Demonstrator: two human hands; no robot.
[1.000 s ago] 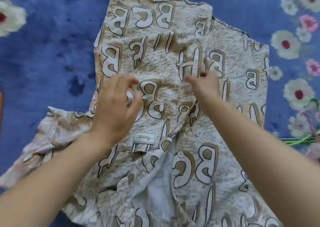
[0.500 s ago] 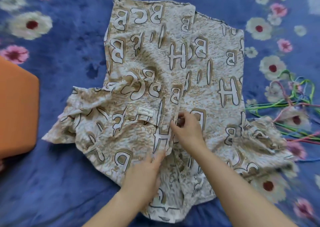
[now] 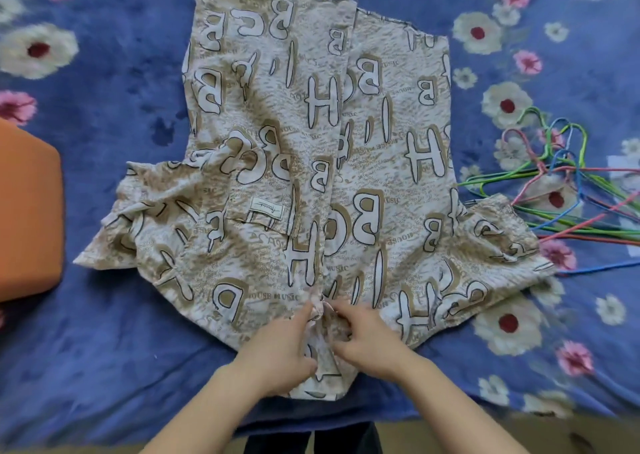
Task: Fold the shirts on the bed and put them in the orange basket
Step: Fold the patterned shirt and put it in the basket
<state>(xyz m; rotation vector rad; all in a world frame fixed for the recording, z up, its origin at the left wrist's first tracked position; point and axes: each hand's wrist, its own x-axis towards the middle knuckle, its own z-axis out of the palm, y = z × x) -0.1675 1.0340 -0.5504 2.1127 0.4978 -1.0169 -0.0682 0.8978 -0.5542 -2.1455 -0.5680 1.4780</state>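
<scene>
Shirt, beige, letter print: spread on the blue floral bed. Long axis runs away from the person, hem far, neck end near. Left hand and right hand lie side by side at its near end, each pinching the front opening. Orange basket is left of the shirt.

Bed under blue floral blanket. Beige lettered shirt spread front-up at centre. Tangle of coloured wire hangers beside its right sleeve. Orange basket at left edge, near other sleeve.
</scene>
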